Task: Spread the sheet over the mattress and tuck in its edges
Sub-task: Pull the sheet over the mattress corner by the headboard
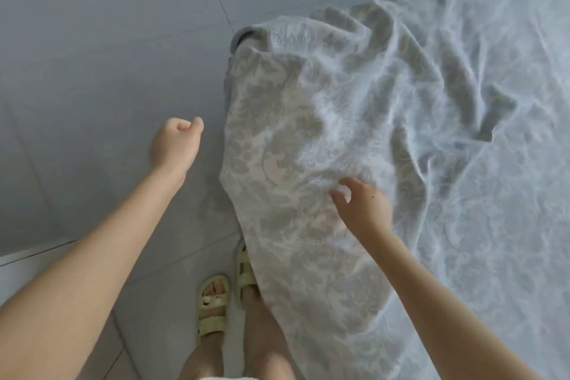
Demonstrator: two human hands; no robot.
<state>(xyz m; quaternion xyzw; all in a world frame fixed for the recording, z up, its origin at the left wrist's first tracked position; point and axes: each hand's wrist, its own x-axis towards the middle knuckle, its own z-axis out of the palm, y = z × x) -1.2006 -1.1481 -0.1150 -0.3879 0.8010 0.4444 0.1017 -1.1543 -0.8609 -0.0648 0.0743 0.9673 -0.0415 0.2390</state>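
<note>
A pale sheet [416, 139] with a beige floral pattern lies crumpled over the bed, filling the right half of the head view. Its near edge hangs down the side of the mattress toward the floor. A grey corner of the mattress [242, 37] shows at the sheet's far left end. My right hand [361, 203] rests on the sheet near the bed's side edge, fingers loosely curled into a fold of the fabric. My left hand [174, 143] hovers over the floor left of the bed, loosely curled and holding nothing.
Grey floor tiles [108, 55] cover the left half. My feet in pale green sandals [212, 305] stand close against the hanging sheet. A white ledge [18, 268] shows at the lower left.
</note>
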